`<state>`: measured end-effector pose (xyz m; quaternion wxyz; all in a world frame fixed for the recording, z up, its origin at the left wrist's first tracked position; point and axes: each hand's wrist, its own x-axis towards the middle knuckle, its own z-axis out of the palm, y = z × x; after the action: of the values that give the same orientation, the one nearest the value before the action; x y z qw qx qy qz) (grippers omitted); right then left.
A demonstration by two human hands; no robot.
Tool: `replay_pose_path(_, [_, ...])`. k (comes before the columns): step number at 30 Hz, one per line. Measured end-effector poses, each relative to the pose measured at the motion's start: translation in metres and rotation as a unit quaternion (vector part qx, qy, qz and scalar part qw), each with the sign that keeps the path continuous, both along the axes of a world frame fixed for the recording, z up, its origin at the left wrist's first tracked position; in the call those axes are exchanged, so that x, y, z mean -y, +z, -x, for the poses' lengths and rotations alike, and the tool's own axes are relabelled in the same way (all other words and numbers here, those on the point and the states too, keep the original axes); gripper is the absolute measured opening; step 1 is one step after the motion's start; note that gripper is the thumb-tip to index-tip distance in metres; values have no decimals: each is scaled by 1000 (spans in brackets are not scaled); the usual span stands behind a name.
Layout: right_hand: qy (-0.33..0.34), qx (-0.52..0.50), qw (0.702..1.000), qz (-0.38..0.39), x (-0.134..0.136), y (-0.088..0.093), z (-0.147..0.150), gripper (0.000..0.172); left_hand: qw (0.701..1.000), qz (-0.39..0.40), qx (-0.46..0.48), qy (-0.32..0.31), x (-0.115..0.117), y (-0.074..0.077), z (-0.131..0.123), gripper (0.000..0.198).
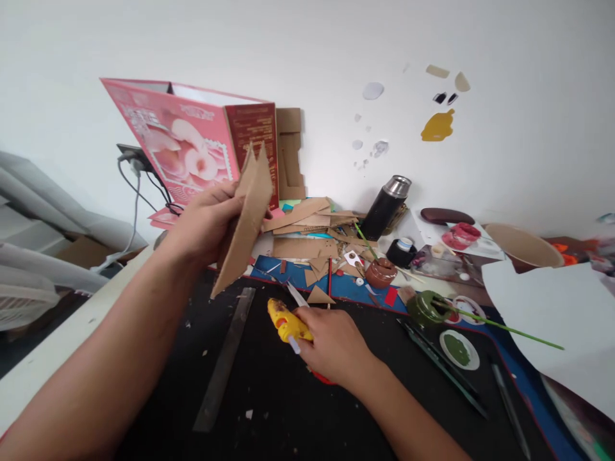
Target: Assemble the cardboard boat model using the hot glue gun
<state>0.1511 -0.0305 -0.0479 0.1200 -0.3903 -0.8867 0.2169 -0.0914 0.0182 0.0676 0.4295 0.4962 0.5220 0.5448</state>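
Note:
My left hand [211,218] is closed on a folded or joined piece of brown cardboard [252,205], holding it tilted above the black mat, in front of the pink box. Most of that hand's fingers are behind the cardboard. Lower and to the right, my right hand [331,342] wraps round a yellow glue gun [291,323], with a whitish glue stick poking out of its near end. Just beyond this hand lie a pale blade-like tool [296,294] and a small cardboard triangle [319,296]. A dark ruler [225,358] rests on the mat between my arms.
A pink box [192,141] stands against the wall. Cardboard scraps [307,221] lie heaped at the back beside a black thermos [387,208]. To the right are a green paint jar [427,307], a red-brown jar [381,273], a lid of green paint [460,349] and dark pens [442,368].

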Motion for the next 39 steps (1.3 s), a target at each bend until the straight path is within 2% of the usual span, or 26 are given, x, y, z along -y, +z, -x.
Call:
replay_pose_path(4, [41,8,999,12,2,3,-1,33,999,6,24,-40,-4,-12,-6,33])
replay_pose_path(7, [67,-18,997,19,1,3,-3,53,995,-32,-79,-53,-9,-21,-9,40])
replay_pose_path(9, [74,-35,996,27,0,3,-4,61,984,-47,-167,-30,-13,-26,-10,42])
replay_pose_path(12, [72,-85,992,52,-2,4,-5,53,975,-27,-217,-26,-16,-33,-14,39])
replay_pose_path(15, [29,-173,979,103,-4,4,-7,40,971,-21,-233,-42,-16,-40,-19,38])
replay_pose_path(18, [-67,-285,940,174,-8,2,-8,35,965,-42,-249,-68,-13,-45,-27,35])
replay_pose_path(20, [-129,-367,895,220,-13,0,-9,36,958,-46,-271,-86,-10,-48,-34,32])
replay_pose_path(23, [-185,-482,813,269,-21,0,-10,46,948,-42,-293,-118,-5,-53,-46,27])
replay_pose_path(24, [-198,-502,794,279,-24,1,-10,49,945,-43,-298,-128,-3,-55,-50,27])
replay_pose_path(27, [-223,-527,766,293,-28,5,-11,51,937,-44,-304,-164,3,-62,-60,27])
replay_pose_path(30, [-231,-542,754,290,-30,9,-12,51,939,-24,-275,-207,8,-67,-66,29])
replay_pose_path(33, [-230,-541,759,279,-29,11,-15,46,946,5,-231,-230,9,-69,-68,34])
replay_pose_path(36, [-238,-532,766,271,-28,11,-16,43,950,2,-215,-228,8,-67,-70,35])
replay_pose_path(39, [-236,-524,776,260,-27,10,-16,40,955,-22,-223,-194,7,-62,-70,37])
